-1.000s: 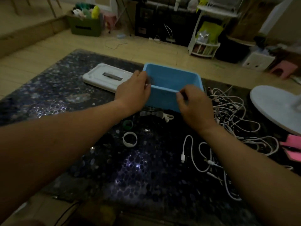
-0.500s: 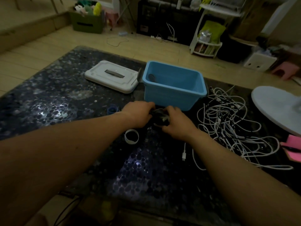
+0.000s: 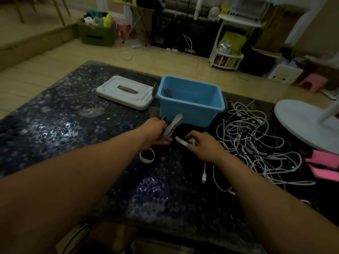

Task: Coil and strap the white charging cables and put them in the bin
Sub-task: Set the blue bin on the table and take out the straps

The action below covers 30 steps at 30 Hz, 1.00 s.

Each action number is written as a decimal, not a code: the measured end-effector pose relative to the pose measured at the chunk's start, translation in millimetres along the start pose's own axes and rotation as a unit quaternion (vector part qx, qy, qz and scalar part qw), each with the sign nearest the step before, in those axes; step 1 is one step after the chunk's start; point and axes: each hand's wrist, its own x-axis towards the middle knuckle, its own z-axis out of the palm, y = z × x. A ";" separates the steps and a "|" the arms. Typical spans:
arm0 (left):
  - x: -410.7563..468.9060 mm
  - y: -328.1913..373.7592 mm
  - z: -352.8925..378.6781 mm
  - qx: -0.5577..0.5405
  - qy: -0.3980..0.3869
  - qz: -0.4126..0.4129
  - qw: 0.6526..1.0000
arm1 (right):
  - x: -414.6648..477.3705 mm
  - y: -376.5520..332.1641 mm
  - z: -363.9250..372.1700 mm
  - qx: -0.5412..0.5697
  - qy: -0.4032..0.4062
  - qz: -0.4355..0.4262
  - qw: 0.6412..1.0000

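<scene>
A blue bin [image 3: 190, 105] stands open at the middle of the dark table [image 3: 64, 125]. A tangled heap of white charging cables [image 3: 256, 143] lies to its right, with one loose plug end [image 3: 204, 176] nearer me. In front of the bin my left hand [image 3: 154, 134] grips a bunch of grey straps [image 3: 172, 125] that stick upward. Beside it, my right hand [image 3: 203, 145] pinches one white strap [image 3: 181, 142] low over the table. A rolled white strap [image 3: 146, 155] and a rolled blue strap [image 3: 126, 127] lie near my left wrist.
The bin's white lid [image 3: 124, 92] lies flat left of the bin. A white round fan base [image 3: 308, 123] sits at the right edge, with a pink notebook [image 3: 322, 165] below it. Beyond the table are floor, a green box and shelves.
Both hands left the bin's rim and came down in front of it. They took up straps; now the left hand has lifted a bunch and the right has drawn one strap away from it.
</scene>
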 end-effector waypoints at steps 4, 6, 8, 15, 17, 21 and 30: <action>-4.7 -10.7 1.1 0.027 0.012 -0.005 1.000 | -4.6 -4.3 2.3 -0.070 0.018 -0.008 0.997; -7.7 -8.8 2.0 0.072 0.016 0.014 0.997 | -3.8 -4.4 5.4 -0.051 0.060 -0.008 0.997; -6.8 -4.7 -0.8 0.151 0.034 0.060 0.986 | -3.4 -3.6 5.8 -0.001 0.090 0.011 0.996; -12.2 10.8 5.2 0.199 0.031 0.190 0.961 | -5.8 -23.2 -28.0 0.420 0.078 0.084 0.900; -13.2 11.2 15.9 0.189 0.012 0.207 0.960 | -8.5 -39.8 -34.0 0.520 0.027 0.097 0.848; -6.2 7.5 23.9 0.277 0.018 0.291 0.916 | -14.6 -55.6 -38.3 0.569 -0.044 0.121 0.812; -5.6 -14.2 27.0 0.338 -0.038 0.388 0.857 | 11.8 -46.4 -71.3 0.488 0.067 0.082 0.867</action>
